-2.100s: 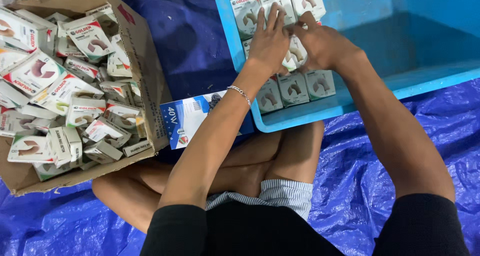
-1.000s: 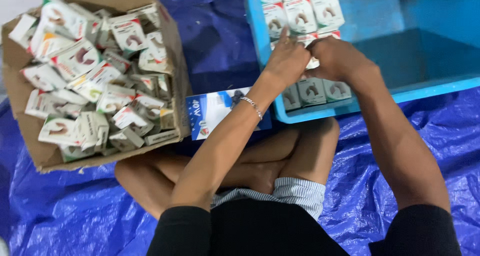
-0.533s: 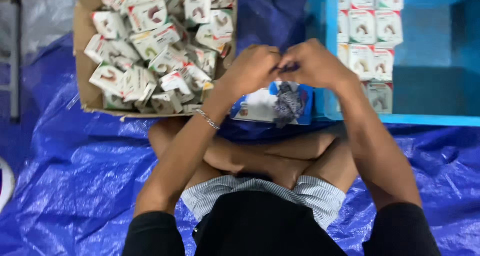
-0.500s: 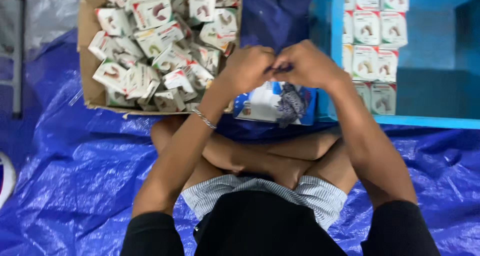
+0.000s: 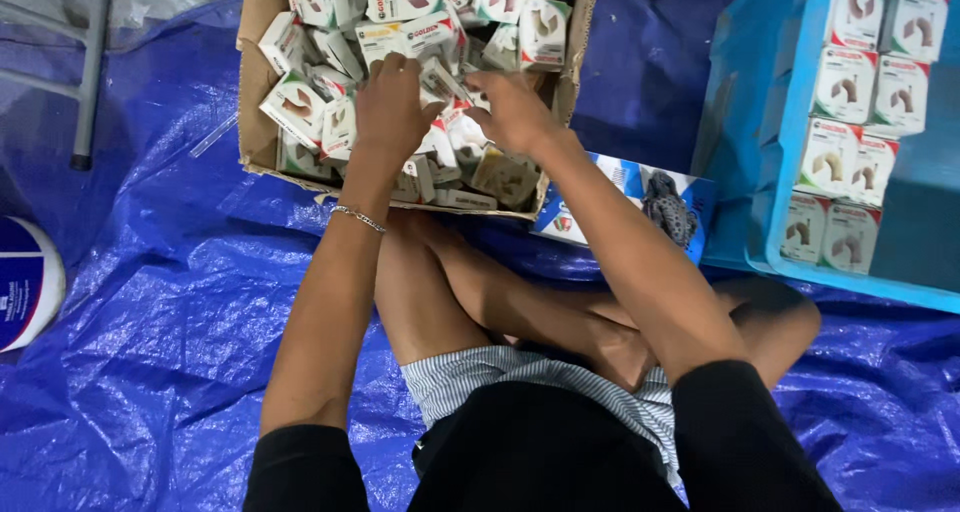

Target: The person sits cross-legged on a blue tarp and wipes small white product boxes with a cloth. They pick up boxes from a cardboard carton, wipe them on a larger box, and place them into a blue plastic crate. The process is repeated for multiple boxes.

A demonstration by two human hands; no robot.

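Head: cardboard box (image 5: 258, 122) of small cartons (image 5: 300, 107)

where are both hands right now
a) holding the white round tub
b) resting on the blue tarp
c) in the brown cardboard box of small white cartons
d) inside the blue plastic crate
c: the left hand and right hand both reach into the brown cardboard box, fingers down among the loose small white cartons, while the blue plastic crate with its neat rows sits off to the right, untouched.
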